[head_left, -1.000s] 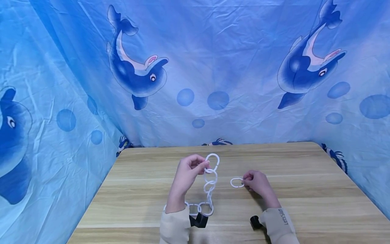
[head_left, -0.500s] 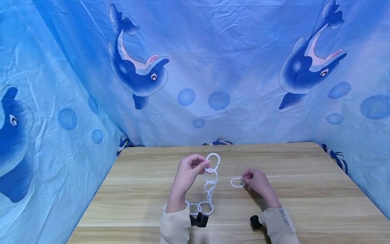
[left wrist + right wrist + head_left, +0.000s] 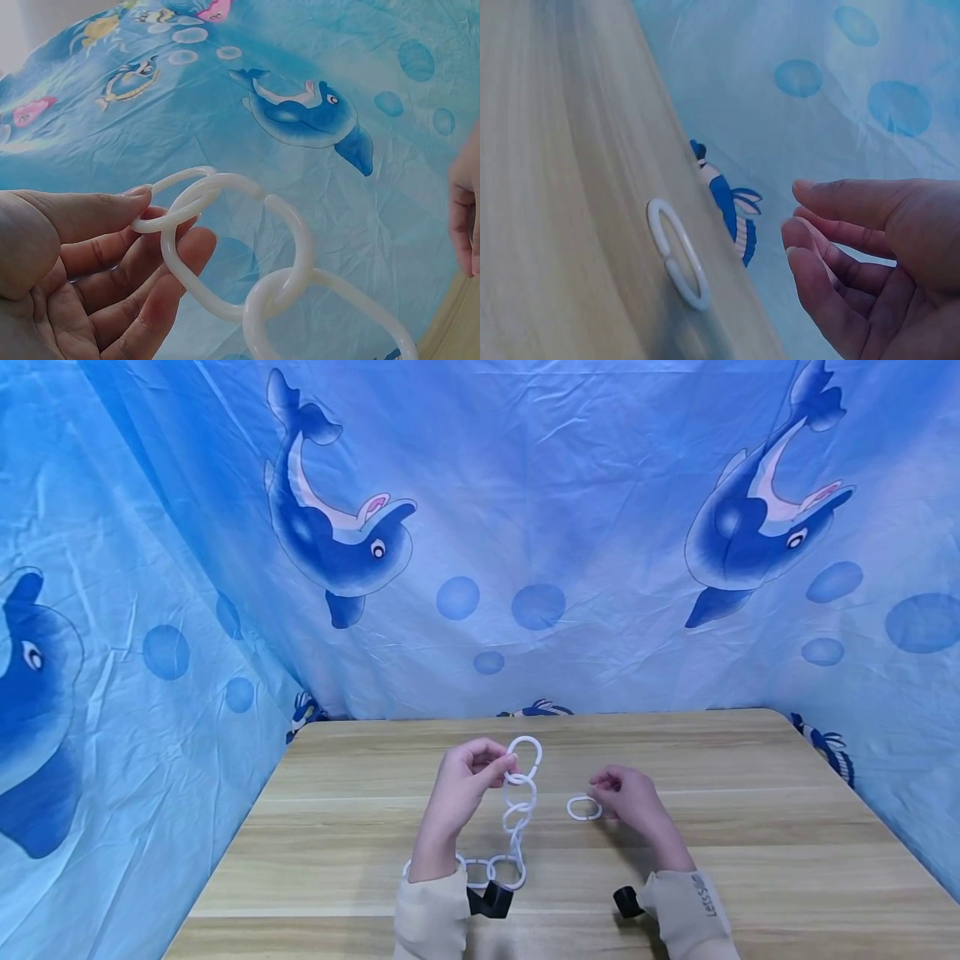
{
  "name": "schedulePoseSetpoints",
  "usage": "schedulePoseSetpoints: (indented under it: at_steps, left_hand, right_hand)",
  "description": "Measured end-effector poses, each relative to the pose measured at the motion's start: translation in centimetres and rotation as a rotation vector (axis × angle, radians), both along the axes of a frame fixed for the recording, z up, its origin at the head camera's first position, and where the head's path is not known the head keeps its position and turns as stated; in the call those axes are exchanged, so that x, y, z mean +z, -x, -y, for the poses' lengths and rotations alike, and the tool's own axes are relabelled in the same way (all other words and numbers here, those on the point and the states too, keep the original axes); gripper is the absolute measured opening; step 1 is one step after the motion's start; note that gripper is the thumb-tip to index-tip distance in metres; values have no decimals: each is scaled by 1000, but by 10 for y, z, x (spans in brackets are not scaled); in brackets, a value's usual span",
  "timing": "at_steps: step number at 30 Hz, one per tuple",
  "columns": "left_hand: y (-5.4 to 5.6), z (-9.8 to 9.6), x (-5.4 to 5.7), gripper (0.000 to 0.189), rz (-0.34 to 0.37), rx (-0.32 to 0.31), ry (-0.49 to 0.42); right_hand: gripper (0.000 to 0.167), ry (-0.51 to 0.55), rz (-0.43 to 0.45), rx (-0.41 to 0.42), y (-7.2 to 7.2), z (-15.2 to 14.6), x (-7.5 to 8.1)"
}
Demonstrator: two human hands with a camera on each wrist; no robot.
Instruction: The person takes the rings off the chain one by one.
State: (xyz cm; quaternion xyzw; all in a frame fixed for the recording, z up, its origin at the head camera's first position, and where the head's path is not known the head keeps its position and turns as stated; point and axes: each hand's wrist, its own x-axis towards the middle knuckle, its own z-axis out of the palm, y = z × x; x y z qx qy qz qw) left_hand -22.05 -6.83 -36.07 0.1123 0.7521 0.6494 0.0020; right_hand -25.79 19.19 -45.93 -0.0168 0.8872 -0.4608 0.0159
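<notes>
My left hand (image 3: 467, 781) pinches the top link of a white plastic chain (image 3: 300, 240) between thumb and fingers. From there the linked rings hang down, and the lower ones lie along the table, partly hidden behind the left wrist. A single white plastic link (image 3: 570, 810), oval with a small gap in its side, lies loose on the table to the right of the chain. My right hand (image 3: 632, 797) hovers beside and just above this link, its thumb and fingers slightly apart with nothing between them in the right wrist view.
Both hands are over a light wood-grain table (image 3: 337, 802). Blue curtains (image 3: 615, 677) printed with dolphins and bubbles rise behind it and at both sides. A black wrist camera mount (image 3: 497, 900) sits at the left cuff, another (image 3: 627, 902) at the right.
My right hand has let go of the loose link and lifted slightly up and away, leaving it on the table. The left hand and the chain stay in place.
</notes>
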Motion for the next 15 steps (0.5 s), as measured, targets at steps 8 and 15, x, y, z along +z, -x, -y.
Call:
schedulePoseSetpoints:
  at_steps: [8, 15]
  left_hand:
    - [-1, 1, 0, 15, 1, 3, 1]
    - [-1, 1, 0, 16, -2, 5, -8]
  right_hand:
    - [24, 117, 17, 89, -4, 11, 11]
    - [29, 211, 15, 182, -9, 21, 20]
